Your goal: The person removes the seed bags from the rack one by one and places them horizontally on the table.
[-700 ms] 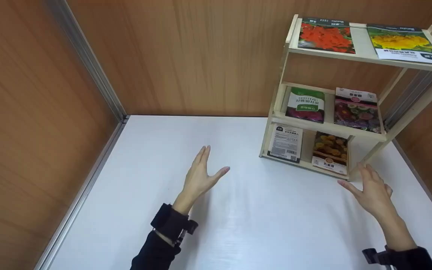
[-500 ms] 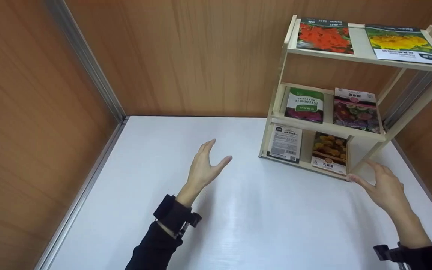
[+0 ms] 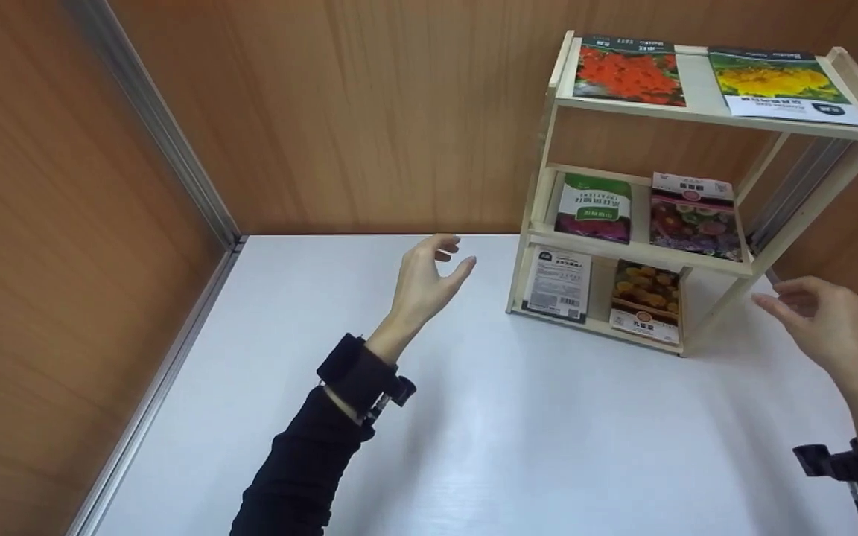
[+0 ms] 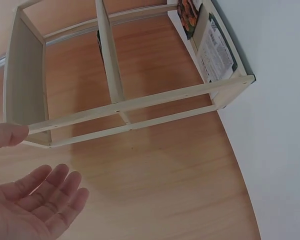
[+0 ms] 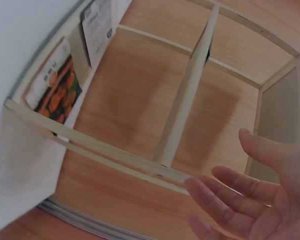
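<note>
My left hand (image 3: 425,279) hovers over the white table, left of a three-tier wooden rack (image 3: 637,253), holding nothing. Off the rack's right side, my right hand (image 3: 839,327) is raised with loosely bent fingers and also holds nothing. Printed packets lie in pairs on the tiers. On top are a red-flower packet (image 3: 628,73) and a yellow-flower packet (image 3: 783,80). The middle tier bears a green-and-white packet (image 3: 594,207) and a purple-flower packet (image 3: 697,219). Below lie a white text-covered packet (image 3: 558,283) and an orange-flower packet (image 3: 646,298).
A wood-grain wall (image 3: 369,119) stands right behind the rack, and another wood-grain panel (image 3: 64,260) closes off the left side. Metal rails (image 3: 168,134) run along the corners. The white table (image 3: 474,447) stretches in front of the rack and to its left.
Both hands have moved farther up in the head view, the right one also clearly rightward, away from the rack. Their fingers have bent more. The rack and packets stay in place.
</note>
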The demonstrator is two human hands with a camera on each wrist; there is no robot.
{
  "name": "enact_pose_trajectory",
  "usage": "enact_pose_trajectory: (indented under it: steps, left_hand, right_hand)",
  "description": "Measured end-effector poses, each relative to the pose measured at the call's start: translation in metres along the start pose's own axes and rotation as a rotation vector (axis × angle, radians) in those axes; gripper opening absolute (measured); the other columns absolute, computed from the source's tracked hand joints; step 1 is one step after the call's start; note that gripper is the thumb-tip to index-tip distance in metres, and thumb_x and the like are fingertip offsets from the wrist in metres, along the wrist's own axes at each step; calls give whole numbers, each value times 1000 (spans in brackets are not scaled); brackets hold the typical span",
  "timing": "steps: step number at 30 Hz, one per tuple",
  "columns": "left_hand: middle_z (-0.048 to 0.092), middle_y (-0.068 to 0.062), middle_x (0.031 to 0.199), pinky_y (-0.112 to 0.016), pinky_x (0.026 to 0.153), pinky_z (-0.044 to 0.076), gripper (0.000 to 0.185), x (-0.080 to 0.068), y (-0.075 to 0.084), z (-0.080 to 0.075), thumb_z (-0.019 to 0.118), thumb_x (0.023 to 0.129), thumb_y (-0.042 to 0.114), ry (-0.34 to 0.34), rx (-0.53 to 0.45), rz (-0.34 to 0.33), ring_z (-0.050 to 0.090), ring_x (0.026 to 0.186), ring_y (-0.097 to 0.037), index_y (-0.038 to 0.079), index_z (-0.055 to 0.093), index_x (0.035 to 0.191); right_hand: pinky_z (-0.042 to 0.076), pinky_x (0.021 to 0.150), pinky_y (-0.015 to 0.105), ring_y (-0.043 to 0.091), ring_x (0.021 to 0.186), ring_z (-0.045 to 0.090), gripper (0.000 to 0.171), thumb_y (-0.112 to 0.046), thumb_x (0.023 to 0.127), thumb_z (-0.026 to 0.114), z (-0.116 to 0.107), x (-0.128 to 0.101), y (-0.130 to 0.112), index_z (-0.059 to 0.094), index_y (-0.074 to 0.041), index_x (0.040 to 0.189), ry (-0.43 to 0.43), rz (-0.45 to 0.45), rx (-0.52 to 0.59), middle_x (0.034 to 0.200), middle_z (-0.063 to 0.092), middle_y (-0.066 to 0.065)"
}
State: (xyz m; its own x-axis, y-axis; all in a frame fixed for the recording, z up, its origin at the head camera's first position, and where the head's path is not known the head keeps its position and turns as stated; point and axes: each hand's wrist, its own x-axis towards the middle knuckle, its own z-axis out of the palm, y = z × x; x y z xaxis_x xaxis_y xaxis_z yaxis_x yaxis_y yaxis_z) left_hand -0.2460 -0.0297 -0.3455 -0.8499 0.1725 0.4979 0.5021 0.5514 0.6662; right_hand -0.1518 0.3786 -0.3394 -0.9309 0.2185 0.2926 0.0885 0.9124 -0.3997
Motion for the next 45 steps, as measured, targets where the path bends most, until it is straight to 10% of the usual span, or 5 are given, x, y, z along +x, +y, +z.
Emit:
enact_pose_trajectory:
  steps: [8,14,24,35,45]
  left_hand:
    - [62,-11,92,-20,74,46,26,39,23,-1,65,80,14,5,-138,-14,58,86,-21,-3,60,99]
    - [55,-12,112,-19,85,39,44,67,35,3,66,80,19,-9,-206,-18,50,102,-20,-2,52,116]
    - [26,-8,142,-34,102,24,81,104,48,25,69,76,29,-64,-306,-82,24,128,-18,11,23,140]
    - [29,-12,140,-29,99,29,79,117,42,74,67,78,25,-35,-422,-106,30,125,-23,8,22,140]
    - [41,-18,130,-26,91,38,58,118,42,90,58,85,11,-28,-558,-46,44,114,-24,-1,31,134]
  right_hand:
    - [37,41,27,46,77,50,55,-38,86,54,-14,26,7,48,14,105,105,74,1,96,53,35]
    - [40,70,52,49,96,41,71,-36,87,52,-23,45,-4,25,15,127,42,166,64,117,38,38]
    - [32,89,54,48,117,29,86,-47,82,50,-21,76,-5,10,9,134,33,256,237,134,22,33]
    - [38,73,26,42,117,35,79,-43,84,48,-9,81,3,12,7,135,15,306,340,133,27,30]
    - [40,70,16,14,96,48,60,-33,83,55,4,78,1,35,1,129,260,316,399,119,46,13]
